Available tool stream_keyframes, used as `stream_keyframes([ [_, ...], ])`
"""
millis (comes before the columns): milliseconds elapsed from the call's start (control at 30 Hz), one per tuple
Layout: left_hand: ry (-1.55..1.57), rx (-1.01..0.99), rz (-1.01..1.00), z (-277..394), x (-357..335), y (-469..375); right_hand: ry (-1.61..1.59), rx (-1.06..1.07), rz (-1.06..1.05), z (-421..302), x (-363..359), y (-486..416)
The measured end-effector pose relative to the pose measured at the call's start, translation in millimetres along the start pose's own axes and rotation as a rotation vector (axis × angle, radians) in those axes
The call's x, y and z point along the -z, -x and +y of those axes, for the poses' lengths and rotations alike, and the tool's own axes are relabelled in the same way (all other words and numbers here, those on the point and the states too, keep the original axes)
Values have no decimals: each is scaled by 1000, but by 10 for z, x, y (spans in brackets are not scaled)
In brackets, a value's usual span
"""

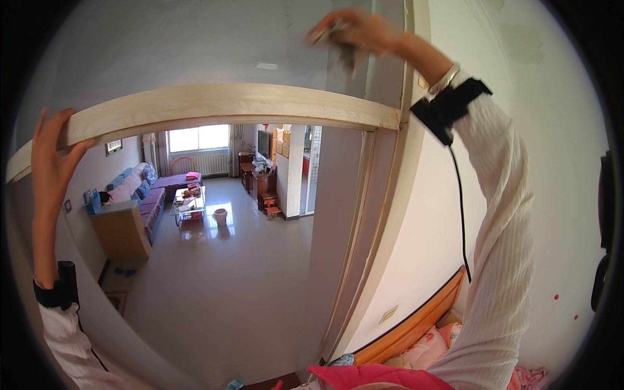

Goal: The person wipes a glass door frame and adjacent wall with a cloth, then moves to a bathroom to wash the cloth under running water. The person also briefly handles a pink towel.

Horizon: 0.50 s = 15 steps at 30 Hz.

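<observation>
My raised right hand (373,34) holds a crumpled greyish cloth (348,57), both blurred, in front of the transom pane (195,48) above the doorway. The cloth hangs below my fingers near the pane's right side; whether it touches the pane I cannot tell. At the far left, my left hand (54,139) grips the pale wooden crossbar (234,101), fingers over its upper edge and thumb underneath. A small whitish patch (266,66) shows on or through the pane. Each wrist wears a black strapped device, with a cable running down from the right one.
The right door jamb (373,214) stands below my right arm. Beside it are a bed's orange headboard (414,321), pink pillows (424,348) and a wall switch (388,314). Through the doorway I see a sofa (153,207), a glass coffee table (189,201) and a bin (221,217).
</observation>
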<state>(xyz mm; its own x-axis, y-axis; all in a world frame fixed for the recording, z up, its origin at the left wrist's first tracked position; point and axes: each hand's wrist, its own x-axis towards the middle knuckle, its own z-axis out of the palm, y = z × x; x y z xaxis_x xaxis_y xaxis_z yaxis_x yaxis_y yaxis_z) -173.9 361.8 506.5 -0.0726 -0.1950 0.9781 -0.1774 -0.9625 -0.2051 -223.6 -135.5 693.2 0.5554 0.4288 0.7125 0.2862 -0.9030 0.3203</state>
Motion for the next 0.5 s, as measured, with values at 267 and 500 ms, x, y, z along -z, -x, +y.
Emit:
stream_keyframes([
  [267,152,18,-44,-332,-136,140,1139,54,242,1164,853,-706],
  [500,-58,-154,-37,-616,-285,165,1304,113,-62,643,334,283],
])
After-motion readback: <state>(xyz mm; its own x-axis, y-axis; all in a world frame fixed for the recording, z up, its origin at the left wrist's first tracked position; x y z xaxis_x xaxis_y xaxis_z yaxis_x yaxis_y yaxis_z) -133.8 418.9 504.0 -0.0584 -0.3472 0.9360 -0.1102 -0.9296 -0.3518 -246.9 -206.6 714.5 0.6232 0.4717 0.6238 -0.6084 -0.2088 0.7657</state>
